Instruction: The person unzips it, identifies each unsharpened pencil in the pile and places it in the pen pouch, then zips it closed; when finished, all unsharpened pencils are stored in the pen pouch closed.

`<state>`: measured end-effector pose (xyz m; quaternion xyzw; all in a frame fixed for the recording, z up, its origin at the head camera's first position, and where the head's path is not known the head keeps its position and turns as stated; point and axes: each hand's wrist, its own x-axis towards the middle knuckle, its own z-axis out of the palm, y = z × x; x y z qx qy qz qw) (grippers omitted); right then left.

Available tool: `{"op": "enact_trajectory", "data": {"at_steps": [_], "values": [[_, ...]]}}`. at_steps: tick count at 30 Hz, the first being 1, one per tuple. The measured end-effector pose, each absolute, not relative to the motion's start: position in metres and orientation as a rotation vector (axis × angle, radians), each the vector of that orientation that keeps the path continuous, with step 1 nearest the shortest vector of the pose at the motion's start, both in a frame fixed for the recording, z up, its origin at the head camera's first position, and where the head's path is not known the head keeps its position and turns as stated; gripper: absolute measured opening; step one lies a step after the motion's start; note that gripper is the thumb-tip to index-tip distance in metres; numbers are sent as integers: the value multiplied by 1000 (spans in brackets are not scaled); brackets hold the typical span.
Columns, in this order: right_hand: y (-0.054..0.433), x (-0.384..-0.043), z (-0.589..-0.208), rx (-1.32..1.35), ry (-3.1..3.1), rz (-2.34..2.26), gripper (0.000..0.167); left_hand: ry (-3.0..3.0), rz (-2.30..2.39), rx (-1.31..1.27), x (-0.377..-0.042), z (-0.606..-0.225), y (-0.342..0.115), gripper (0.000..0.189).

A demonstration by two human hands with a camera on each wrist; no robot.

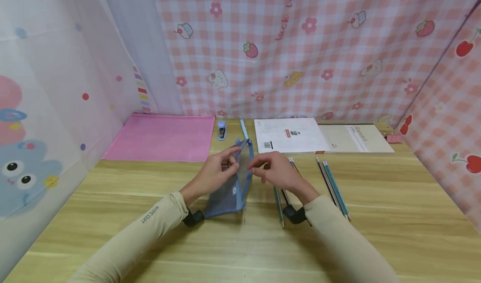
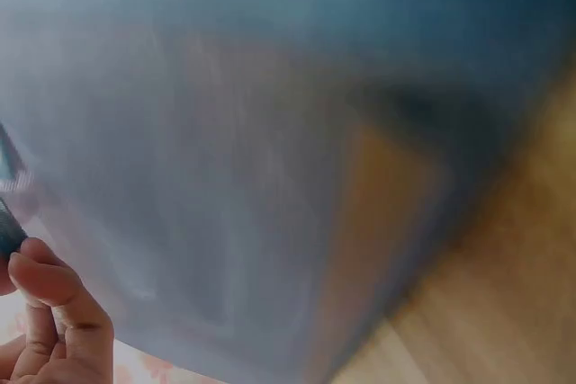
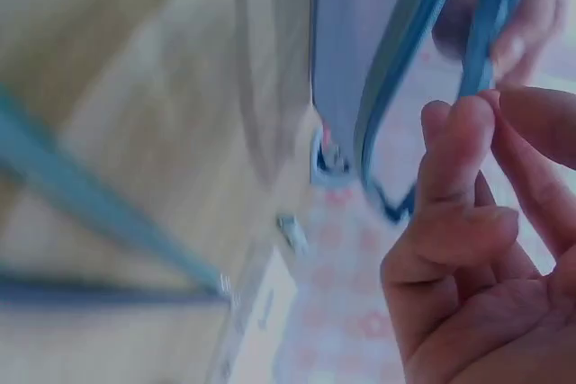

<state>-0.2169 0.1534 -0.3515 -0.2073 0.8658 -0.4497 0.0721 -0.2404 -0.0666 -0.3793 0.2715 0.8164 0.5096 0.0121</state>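
A translucent blue zip pouch (image 1: 222,198) stands on edge over the table, its zipped mouth spread apart. My left hand (image 1: 217,170) pinches the left side of that mouth between thumb and fingers. Opposite it, my right hand (image 1: 277,171) pinches the blue zipper band on the right side, and the right wrist view shows its thumb and fingertip meeting at the band (image 3: 477,51). In the left wrist view the pouch wall (image 2: 207,177) fills most of the picture, with my left hand's fingers at the lower left.
Several pencils (image 1: 279,208) lie beneath my right forearm, others (image 1: 335,187) farther right. Behind are a pink folder (image 1: 161,139), a small lilac item (image 1: 221,130), a light blue pen (image 1: 244,128), a white booklet (image 1: 278,126), a beige notebook (image 1: 345,139) and a pink clip (image 1: 393,139).
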Motion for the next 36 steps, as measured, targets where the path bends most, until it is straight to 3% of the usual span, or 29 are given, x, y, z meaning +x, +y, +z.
{"op": "enact_trajectory", "data": {"at_steps": [7,14,28,36], "values": [[194,-215,-353,-642,2815,-906,2,2557,1576,849,-242,-379,-66,49],[205,-213,-370,-637,2839,-566,13,2559,1582,842,-244,-379,-69,47],[189,-213,-371,-413,2777,-504,19,2555,1597,819,-247,-378,-69,41],[196,-216,-368,-395,2861,-661,6,2547,1624,825,-250,-377,-71,37]]}}
